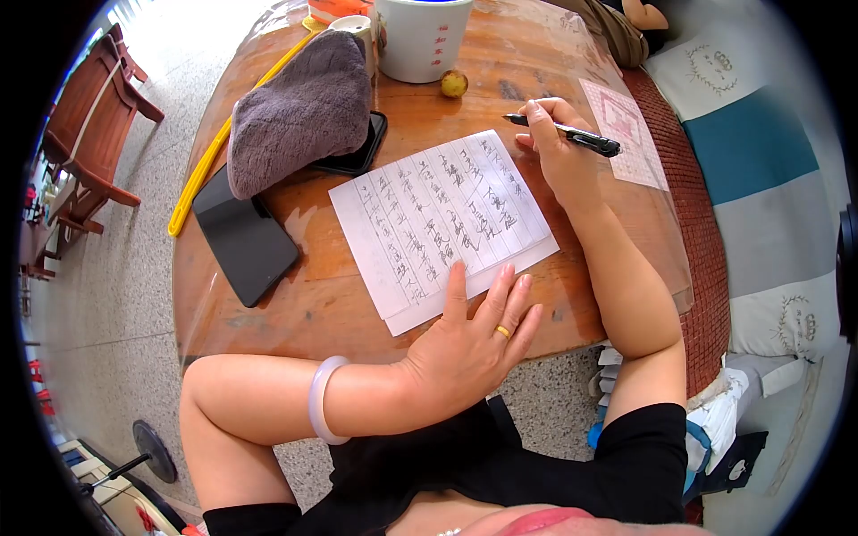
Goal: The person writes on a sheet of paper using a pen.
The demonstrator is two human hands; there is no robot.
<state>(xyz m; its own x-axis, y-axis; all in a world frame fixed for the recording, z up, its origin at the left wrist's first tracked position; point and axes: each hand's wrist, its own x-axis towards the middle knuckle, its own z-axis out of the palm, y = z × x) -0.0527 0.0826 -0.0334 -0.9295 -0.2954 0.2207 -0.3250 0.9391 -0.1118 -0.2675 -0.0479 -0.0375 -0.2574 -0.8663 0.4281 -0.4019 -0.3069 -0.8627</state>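
Observation:
Sheets of lined white paper (366,210), covered in handwritten characters, lie tilted on the wooden table (313,326). My left hand (474,335) rests with fingers spread, the fingertips on the lower edge of the paper; it wears a gold ring, and a pale bangle circles the wrist. Beyond the paper's right edge, my right hand (561,152) is raised and closed around a black pen (585,138). The pen's tip points left, away from the writing.
A dark smartphone (246,241) lies to the left, beside a grey-purple cloth (304,112) that partly covers another black device (365,147). A yellow stick (210,161) runs along the left edge. At the back stand a white bucket (420,45) and a small round fruit (454,84).

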